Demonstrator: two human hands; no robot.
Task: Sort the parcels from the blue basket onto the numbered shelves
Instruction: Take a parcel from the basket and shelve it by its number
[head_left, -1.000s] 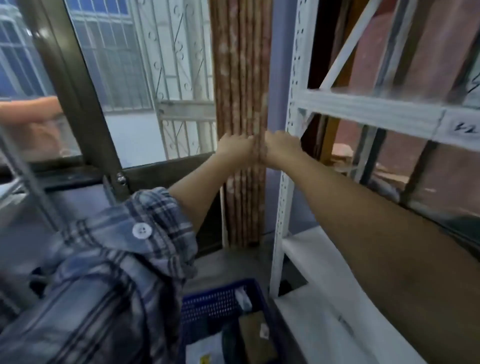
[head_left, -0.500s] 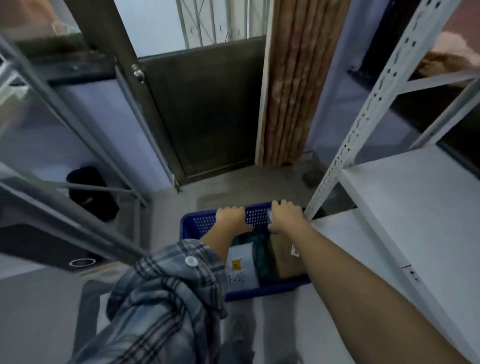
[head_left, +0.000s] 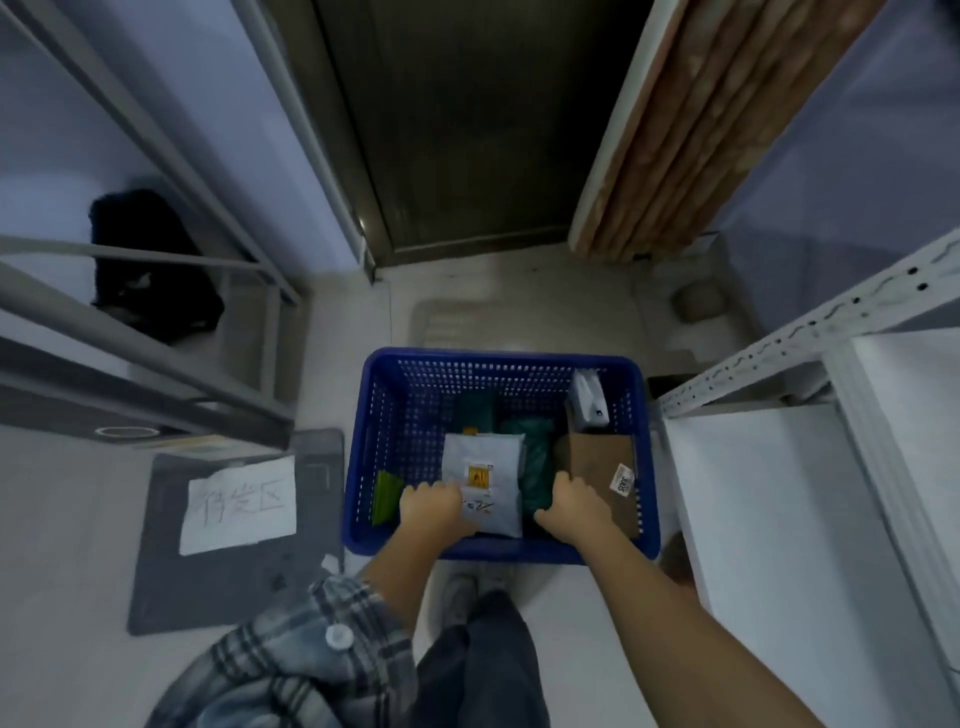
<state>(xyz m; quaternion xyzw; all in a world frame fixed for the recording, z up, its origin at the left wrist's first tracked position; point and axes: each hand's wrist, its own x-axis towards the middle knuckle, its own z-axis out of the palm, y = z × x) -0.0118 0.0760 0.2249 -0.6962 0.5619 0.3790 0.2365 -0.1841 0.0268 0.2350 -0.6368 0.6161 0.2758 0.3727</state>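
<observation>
**Two hands in the parcel basket**

Blue basket (head_left: 400, 410): on the floor beside the white shelf (head_left: 769, 519). Left hand (head_left: 434, 506): fingers lie on the grey mailer (head_left: 485, 467). Right hand (head_left: 574, 501): on the green bag (head_left: 535, 462), beside the cardboard box (head_left: 597, 457); grip cannot be told.

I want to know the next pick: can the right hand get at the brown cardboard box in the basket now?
Probably yes. The right hand is already inside the blue basket, right at the brown cardboard box, whose top lies uncovered; only a small white packet leans at its far end.
</observation>
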